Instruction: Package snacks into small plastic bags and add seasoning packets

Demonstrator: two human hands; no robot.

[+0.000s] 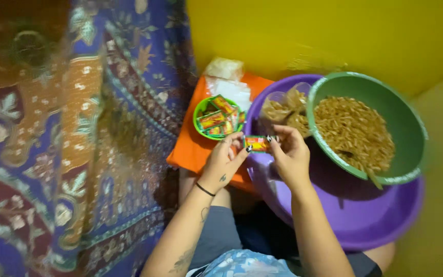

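Patterned cloth (52,154) in blue, orange and maroon fills the left side of our view, hanging or lying beside us. Next to it sits an orange surface (190,149), and on it we see some clear plastic bags (226,82) at the far end and a small green bowl (201,110) filled with little red, green and orange sachets. Just in front of that bowl, our left hand (224,161) pinches the left end of one small sachet (257,143) between thumb and fingertips; a thin black band circles that wrist. Our right hand (290,156) grips the sachet's right end in the same way, so the packet is held between both hands, above the rim of a large purple basin (365,220). Inside that basin, a clear bag (283,107) holds brown fried snack pieces, and further right a big green bowl (406,118) is tilted against the basin and heaped with the same brown snack. Yellow wall (334,36) stands behind everything.
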